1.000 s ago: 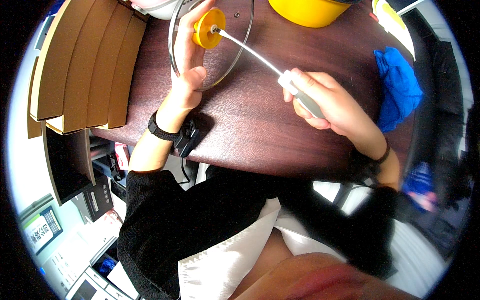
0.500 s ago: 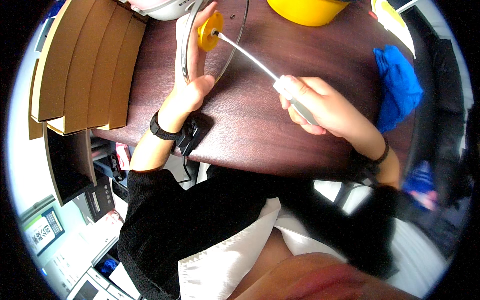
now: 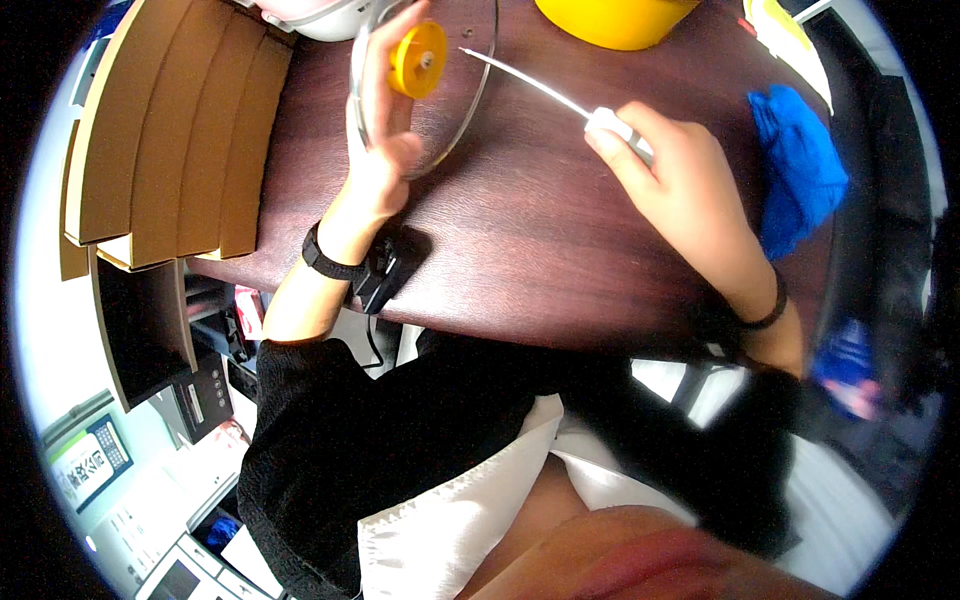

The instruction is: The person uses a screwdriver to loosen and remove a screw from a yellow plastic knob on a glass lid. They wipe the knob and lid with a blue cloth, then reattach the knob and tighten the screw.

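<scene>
Glass lid (image 3: 450, 112) with a yellow knob (image 3: 418, 60) stands tilted above the worktop (image 3: 530, 245), clasped by the left hand's (image 3: 379, 105) fingers; the right hand's (image 3: 692, 180) fingers close around the screwdriver (image 3: 606, 122), its tip apart from the knob.

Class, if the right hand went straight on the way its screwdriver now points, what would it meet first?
The screwdriver would likely first meet the yellow lid knob by the left hand; depth is unclear.

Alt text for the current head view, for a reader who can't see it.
A left hand holds a clear round lid with a yellow knob; the right hand grips a screwdriver, its tip apart from the knob. Below, a brown table bears a blue cloth and yellow container.
</scene>
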A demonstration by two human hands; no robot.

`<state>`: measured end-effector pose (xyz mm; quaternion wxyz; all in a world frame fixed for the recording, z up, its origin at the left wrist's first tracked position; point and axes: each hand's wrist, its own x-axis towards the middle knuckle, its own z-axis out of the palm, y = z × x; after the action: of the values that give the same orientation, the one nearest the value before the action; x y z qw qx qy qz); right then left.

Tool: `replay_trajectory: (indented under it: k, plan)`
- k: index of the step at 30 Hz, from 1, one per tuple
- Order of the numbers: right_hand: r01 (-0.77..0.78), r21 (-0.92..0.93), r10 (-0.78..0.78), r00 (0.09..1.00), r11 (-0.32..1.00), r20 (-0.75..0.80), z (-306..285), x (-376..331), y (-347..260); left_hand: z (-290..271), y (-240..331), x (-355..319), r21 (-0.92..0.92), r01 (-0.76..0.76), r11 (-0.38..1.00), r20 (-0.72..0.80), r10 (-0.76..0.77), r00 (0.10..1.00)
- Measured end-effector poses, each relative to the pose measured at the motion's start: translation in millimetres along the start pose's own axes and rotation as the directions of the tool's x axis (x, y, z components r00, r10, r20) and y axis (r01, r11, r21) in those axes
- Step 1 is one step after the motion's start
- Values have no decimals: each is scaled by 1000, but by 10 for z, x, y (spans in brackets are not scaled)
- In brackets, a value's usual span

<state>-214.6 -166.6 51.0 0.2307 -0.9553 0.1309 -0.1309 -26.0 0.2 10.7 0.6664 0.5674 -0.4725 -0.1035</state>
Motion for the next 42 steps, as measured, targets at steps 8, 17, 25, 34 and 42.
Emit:
replay_trajectory:
  k: [8,17,25,34,42]
  plan:
    - [-488,671,164,858,558,487,-84,11,-121,-84,-24,46,-270,31,962,-120,-66,991]
    - [-593,720,90,791,361,606,145,-24,-91,13,106,11,-344,112,932,-136,-167,976]
    - [-586,724,104,798,363,594,185,-34,-136,29,74,8,-314,115,942,-111,-157,981]
    - [-589,726,113,798,356,592,166,-39,-125,60,94,0,-308,132,942,-118,-176,977]
    - [-591,727,84,792,349,604,176,-44,-106,64,37,-3,-265,90,960,-80,-115,990]
